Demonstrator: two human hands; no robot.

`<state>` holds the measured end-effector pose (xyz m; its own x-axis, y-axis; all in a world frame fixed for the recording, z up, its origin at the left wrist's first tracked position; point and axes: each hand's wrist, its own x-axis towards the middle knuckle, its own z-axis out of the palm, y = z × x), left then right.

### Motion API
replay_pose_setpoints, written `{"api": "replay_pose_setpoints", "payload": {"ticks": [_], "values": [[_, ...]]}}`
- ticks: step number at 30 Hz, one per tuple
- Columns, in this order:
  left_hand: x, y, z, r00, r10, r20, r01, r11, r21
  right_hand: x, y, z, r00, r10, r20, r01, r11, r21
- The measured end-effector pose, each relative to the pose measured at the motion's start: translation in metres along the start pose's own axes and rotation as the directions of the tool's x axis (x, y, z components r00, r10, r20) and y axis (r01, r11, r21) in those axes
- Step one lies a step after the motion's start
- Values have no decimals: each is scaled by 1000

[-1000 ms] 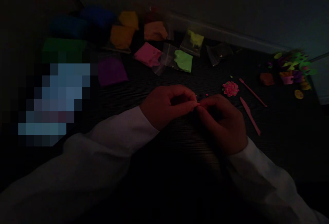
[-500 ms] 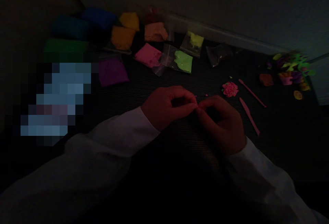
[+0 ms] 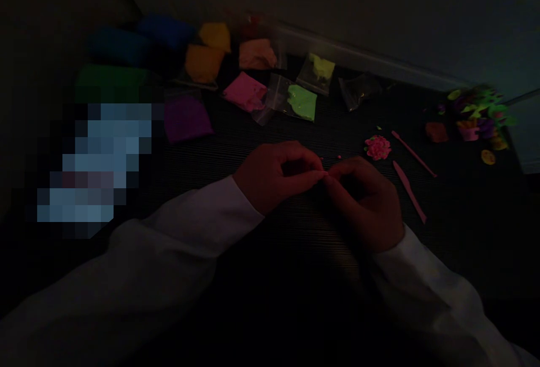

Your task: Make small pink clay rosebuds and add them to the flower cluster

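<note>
Dim light, dark ribbed table (image 3: pixel 261 142): two hands in white sleeves meet at centre, fingertips pressed together over a tiny pink bit (image 3: pixel 325 173) of clay. The left hand (image 3: pixel 274 176) is curled narrow, thumb and forefinger pinching the bit from the left; the right hand (image 3: pixel 367 201) is curled the same way and pinches it from the right, knuckles up. The bit sits just above the table btwn the two thumbs — too small and dark to tell its shape.

Just beyond the fingertips lie two pink crumbs (image 3: pixel 338 157) on the table. To the right of them, near the right hand, is a pink clay flower (image 3: pixel 377 147) with a speckled top. Beside it lie two pink tools: a thin stick (image 3: pixel 413 153) and a flat knife (image 3: pixel 409 190), both slanting down to the right, apart from the hand.

Along the far edge — bags of clay in a loose row: purple bag (image 3: pixel 187 118), pink bag (image 3: pixel 244 91), green bag (image 3: pixel 300 102), yellow-green bag (image 3: pixel 320 68), orange bags (image 3: pixel 205 62), blue bags (image 3: pixel 164 30) at far left, colours hard to read in the dark. At far right is a cluster of small finished pieces (image 3: pixel 478 111), green, purple and yellow, w/ a brown lump (image 3: pixel 436 131) next to it.
</note>
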<state>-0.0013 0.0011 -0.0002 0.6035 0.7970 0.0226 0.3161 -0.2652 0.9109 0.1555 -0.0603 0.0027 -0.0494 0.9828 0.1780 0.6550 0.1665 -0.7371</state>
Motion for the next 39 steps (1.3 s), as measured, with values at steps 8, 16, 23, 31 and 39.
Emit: {"api": "replay_pose_setpoints", "payload": {"ticks": [8, 16, 23, 31, 39], "values": [[-1, 0, 1, 1000, -14, -16, 14, 1000, -16, -1, 1, 1, 1000, 9, -3, -9, 1000, -6], [-1, 0, 2, 1000, -24, 6, 24, 999, -22, -1, 1, 1, 1000, 3, -9, -3, 1000, -8], [0, 1, 2, 999, -47, -14, 46, 998, -40, -2, 0, -2, 1000, 5, -23, -4, 1000, 24], [0, 2, 3, 999, -38, -22, 38, 999, 19, -1, 0, 0, 999, 17, -40, -17, 1000, 12], [-1, 1, 2, 999, -45, -28, 45, 999, -2, -1, 0, -1, 997, 50, -55, -49, 999, 25]]}}
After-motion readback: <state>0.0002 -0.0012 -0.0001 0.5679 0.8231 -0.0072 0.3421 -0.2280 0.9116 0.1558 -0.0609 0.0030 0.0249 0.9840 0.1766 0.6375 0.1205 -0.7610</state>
